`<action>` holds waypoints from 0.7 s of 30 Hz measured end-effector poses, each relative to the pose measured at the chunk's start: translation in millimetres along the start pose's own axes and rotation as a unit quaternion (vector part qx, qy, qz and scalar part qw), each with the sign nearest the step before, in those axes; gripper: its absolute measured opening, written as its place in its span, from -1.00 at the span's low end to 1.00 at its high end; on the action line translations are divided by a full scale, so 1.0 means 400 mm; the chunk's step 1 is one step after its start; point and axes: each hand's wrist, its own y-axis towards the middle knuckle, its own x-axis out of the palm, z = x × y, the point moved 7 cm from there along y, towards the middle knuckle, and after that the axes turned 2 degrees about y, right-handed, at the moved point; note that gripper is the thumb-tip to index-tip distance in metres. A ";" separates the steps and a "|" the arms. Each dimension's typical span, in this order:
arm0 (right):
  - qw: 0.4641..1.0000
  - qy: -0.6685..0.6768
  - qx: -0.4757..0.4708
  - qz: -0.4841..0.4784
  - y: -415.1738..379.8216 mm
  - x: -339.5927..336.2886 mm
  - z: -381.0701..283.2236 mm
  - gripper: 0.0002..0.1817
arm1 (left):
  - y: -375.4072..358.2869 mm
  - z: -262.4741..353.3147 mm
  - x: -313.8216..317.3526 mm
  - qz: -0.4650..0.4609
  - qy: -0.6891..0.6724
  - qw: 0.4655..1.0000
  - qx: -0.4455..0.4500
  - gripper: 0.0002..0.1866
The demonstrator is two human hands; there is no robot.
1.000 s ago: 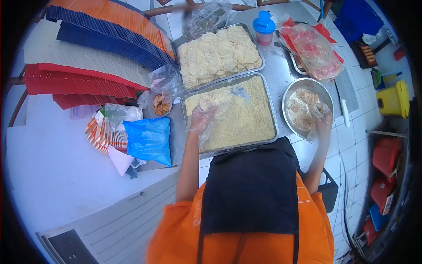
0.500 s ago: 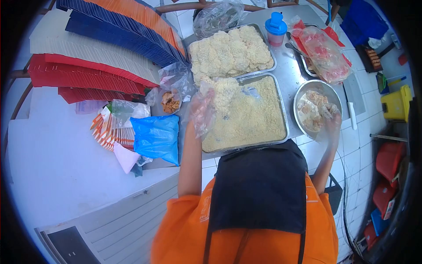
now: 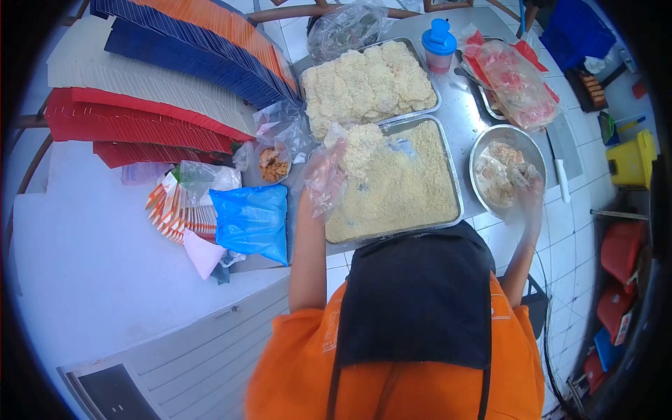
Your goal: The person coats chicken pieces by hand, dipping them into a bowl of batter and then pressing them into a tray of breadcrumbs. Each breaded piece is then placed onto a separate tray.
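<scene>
Your left hand (image 3: 325, 176): plastic-gloved, holding crumbed piece (image 3: 364, 149) over far left of crumb tray (image 3: 454, 178)
Your right hand (image 3: 526, 192): gloved, inside steel bowl (image 3: 530, 145), wet pieces (image 3: 505, 152)
Far tray (image 3: 420, 112): heaped with coated pieces (image 3: 371, 80)
Knife (image 3: 562, 180): right of bowl

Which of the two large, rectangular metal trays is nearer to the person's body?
The large, rectangular metal tray holding loose, pale-yellow crumbs; the other tray, farther away, holds heaped crumb-coated pieces.

Coated pc. (image 3: 362, 150): pale, rough w/ crumbs, at far L part of crumb tray (image 3: 450, 164). Tray: rect., shallow, metal, lying flat; pale-yellow crumb bed (image 3: 406, 187), uneven surf. Bowl (image 3: 484, 143), R of tray: round, metal, upright, w/ wet pinkish pcs. (image 3: 502, 155) in whitish liq.
</scene>
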 end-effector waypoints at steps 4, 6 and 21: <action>1.000 -0.027 -0.003 0.004 0.008 -0.001 0.006 -0.74 | 0.039 -0.024 -0.076 0.110 0.413 0.901 -0.080 -0.56; 0.999 -0.048 -0.006 -0.002 0.003 0.000 -0.011 -0.74 | 0.016 -0.014 -0.051 0.157 0.455 0.876 -0.007 -0.60; 0.998 -0.051 0.007 -0.019 0.010 -0.013 0.028 -0.73 | -0.015 -0.258 0.003 0.023 0.708 0.675 0.209 0.13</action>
